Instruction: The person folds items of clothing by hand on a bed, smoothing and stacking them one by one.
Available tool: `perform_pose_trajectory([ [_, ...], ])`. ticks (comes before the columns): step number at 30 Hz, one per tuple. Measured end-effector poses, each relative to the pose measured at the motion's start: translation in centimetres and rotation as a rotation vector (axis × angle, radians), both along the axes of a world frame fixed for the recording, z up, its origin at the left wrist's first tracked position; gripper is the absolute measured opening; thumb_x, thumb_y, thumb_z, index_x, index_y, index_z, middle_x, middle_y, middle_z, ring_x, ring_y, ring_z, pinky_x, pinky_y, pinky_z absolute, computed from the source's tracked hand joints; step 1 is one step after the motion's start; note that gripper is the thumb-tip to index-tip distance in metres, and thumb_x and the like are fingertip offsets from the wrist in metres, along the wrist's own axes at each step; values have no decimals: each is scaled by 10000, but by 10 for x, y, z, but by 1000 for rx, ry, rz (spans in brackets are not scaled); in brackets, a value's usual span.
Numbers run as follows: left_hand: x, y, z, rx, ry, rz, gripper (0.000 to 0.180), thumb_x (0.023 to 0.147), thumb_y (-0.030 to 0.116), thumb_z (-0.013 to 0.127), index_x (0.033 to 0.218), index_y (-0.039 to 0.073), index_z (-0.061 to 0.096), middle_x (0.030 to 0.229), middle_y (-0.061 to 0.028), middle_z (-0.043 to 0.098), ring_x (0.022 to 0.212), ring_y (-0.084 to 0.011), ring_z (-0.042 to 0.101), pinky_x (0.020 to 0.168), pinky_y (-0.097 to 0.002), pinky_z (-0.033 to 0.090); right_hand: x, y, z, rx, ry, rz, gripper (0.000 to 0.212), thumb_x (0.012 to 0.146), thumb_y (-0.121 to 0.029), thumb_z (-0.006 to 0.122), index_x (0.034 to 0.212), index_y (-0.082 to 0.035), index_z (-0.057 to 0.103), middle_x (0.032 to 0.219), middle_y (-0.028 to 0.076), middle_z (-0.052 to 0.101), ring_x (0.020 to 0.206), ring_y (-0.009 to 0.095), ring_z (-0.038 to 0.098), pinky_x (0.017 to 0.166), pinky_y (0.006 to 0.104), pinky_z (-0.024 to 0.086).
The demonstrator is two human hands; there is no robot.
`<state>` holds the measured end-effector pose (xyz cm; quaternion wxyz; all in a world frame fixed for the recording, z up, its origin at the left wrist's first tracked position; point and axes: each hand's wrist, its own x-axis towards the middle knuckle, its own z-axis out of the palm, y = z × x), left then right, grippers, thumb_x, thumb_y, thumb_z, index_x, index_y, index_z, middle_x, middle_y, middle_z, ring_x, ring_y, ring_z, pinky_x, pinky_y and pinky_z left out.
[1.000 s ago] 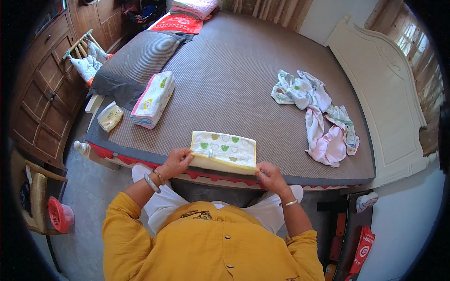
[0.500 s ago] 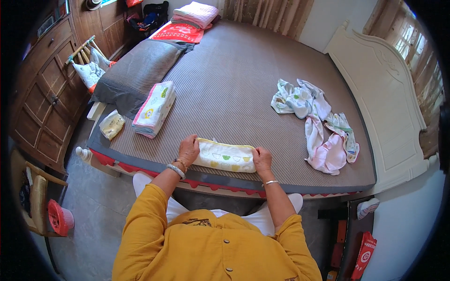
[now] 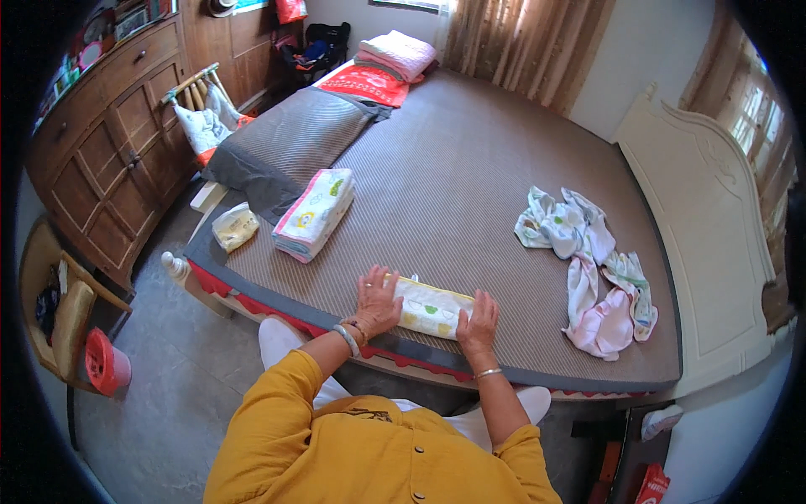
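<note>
A folded white cloth [image 3: 430,309] with yellow edging and green and yellow printed shapes lies near the bed's front edge. My left hand [image 3: 380,301] rests over its left end, fingers spread. At its right end my right hand [image 3: 478,321] lies with the fingers stretched out and the thumb inward. Neither hand grips the cloth. A neat stack of folded printed cloths [image 3: 314,215] with a pink edge sits to the left. Rumpled small baby clothes, one of them pink [image 3: 602,326], lie in a heap on the right side of the bed.
A small pale yellow plastic packet [image 3: 235,227] lies at the bed's left corner. Behind it are a grey pillow [image 3: 294,130] and a pink folded quilt [image 3: 399,52]. A white headboard [image 3: 701,210] bounds the right. A red-lined bin [image 3: 107,363] stands on the floor at left.
Both hands have let go of the cloth's ends and opened, now lying on it. The whole view has shifted, so the bed and its things appear lower and further right.
</note>
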<state>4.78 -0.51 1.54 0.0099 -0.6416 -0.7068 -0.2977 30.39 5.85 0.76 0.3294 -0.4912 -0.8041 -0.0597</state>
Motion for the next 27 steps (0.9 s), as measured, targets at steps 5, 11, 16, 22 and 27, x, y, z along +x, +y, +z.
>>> perform_pose_trajectory([
  [5,-9,-11,-16,-242,-53,-22,567,897,275,555,1407,52,445,1464,-211,355,1418,-423,249,1118,-616,207,10,-12,-9,-294,-136,-144,604,853,-286,652,1381,-43,487,1373,217,473,1273,422,420,1069,534,343],
  [11,-15,-11,-13,-184,-235,17,587,860,245,597,1371,0,442,1265,-225,512,1256,-408,442,1069,-529,337,61,-7,-28,-296,49,-202,523,912,-231,560,1363,24,493,1388,241,480,1308,409,410,1125,507,312],
  [16,-14,7,5,-494,-394,159,584,804,240,673,1297,-23,504,1232,-271,540,1140,-474,546,962,-513,466,64,-11,-38,-222,23,-237,447,899,-196,570,1279,38,541,1376,238,488,1317,408,401,1132,507,306],
  [22,-29,27,15,-566,-495,128,443,681,224,713,967,-113,683,976,-330,674,929,-440,679,816,-462,542,59,-13,-33,-219,45,-259,443,882,-191,596,1253,46,547,1362,243,492,1298,409,418,1123,494,317],
  [27,-29,19,18,-614,-966,118,445,672,192,760,971,-128,679,922,-236,697,827,-358,699,708,-415,550,60,-11,-35,-207,62,-269,442,857,-194,623,1235,23,557,1356,221,500,1302,391,420,1115,501,319],
])
